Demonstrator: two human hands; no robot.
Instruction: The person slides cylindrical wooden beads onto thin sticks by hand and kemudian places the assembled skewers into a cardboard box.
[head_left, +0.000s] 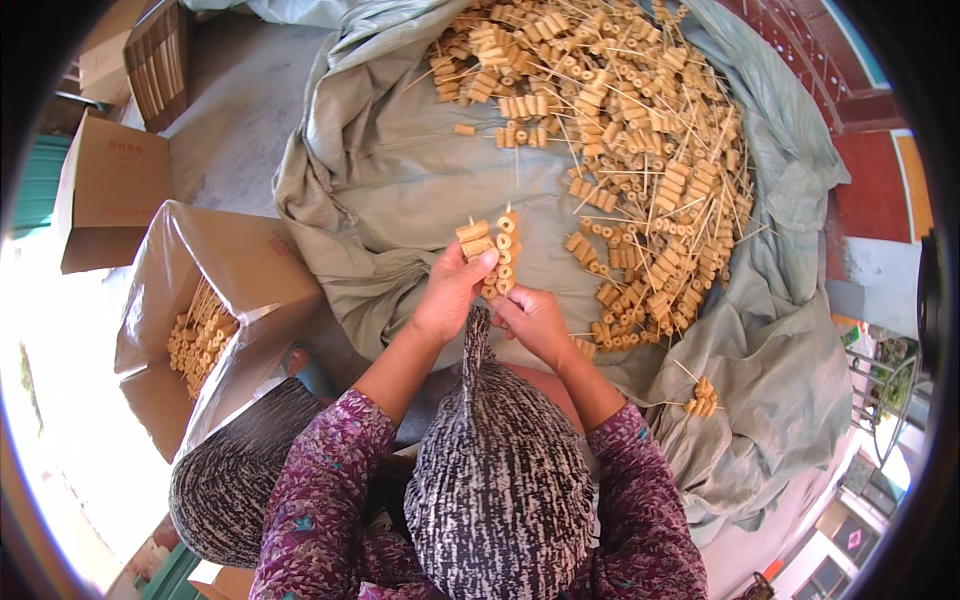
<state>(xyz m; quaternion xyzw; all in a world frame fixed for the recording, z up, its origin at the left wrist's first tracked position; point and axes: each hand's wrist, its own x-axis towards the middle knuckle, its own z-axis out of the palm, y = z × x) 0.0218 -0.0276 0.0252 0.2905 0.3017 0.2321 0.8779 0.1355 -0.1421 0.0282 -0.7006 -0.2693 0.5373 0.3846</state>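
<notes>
In front of me, my left hand (457, 287) is closed on skewers of golden, ring-shaped pieces (475, 238), with the thumb pressed over them. My right hand (532, 320) is closed at the lower end of the upright skewer of rings (506, 245), its fingers pinched near the bottom piece. The two hands nearly meet. Thin stick tips poke out above the top pieces. A large heap of similar skewers (650, 190) lies on the grey-green tarp (400, 200), ahead and to the right. Fingers hide part of what I hold.
At my left stands an open cardboard box (255, 262) lined with clear plastic, with skewers (203, 335) inside. Another carton (118, 175) and folded cardboard (155, 65) are farther back. A small cluster of skewers (703, 398) lies on the tarp at right. Patterned fabric covers my knees (500, 470).
</notes>
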